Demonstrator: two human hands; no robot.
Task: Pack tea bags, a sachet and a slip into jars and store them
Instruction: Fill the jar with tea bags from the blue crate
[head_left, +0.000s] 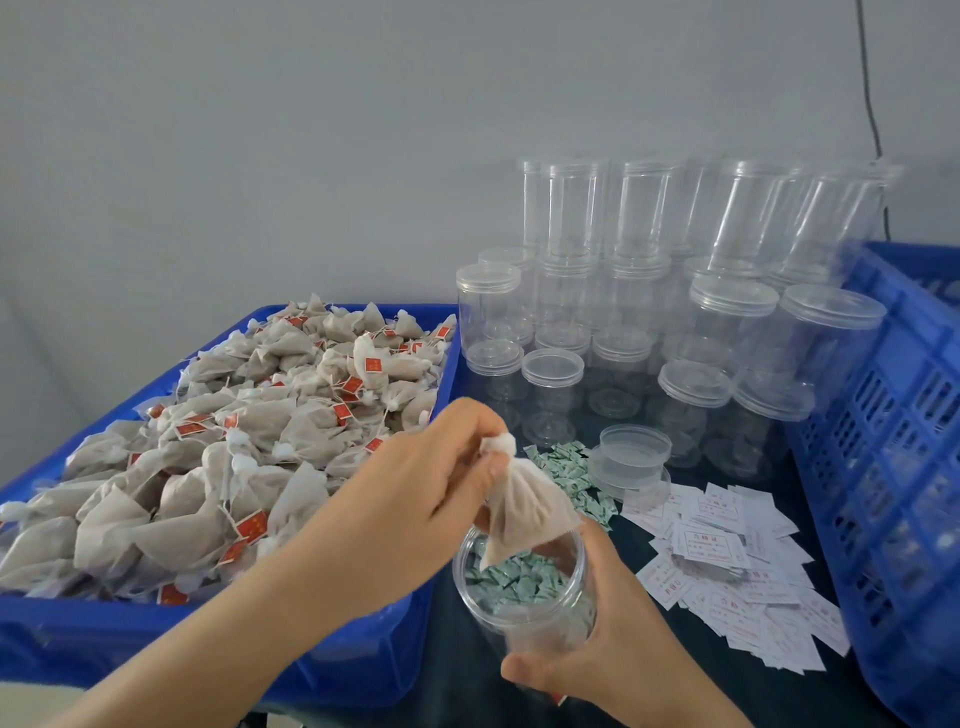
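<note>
At lower centre, the right hand (597, 639) grips a clear round plastic jar (524, 592); the left hand (415, 499) pinches a beige mesh tea bag (524, 509) by its knot, apparently entering the jar's mouth.

You're at a small packing workshop; a blue crate (363, 670) heaped with tea bags (218, 467); stacked empty lidded jars (649, 291); piled slips (727, 566).

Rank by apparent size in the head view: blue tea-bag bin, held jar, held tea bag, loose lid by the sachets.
1. blue tea-bag bin, largest by far
2. held jar, gripped by the right hand
3. held tea bag, pinched by the left hand
4. loose lid

Bag versus lid is unsure: the lid lies farther away.
</note>
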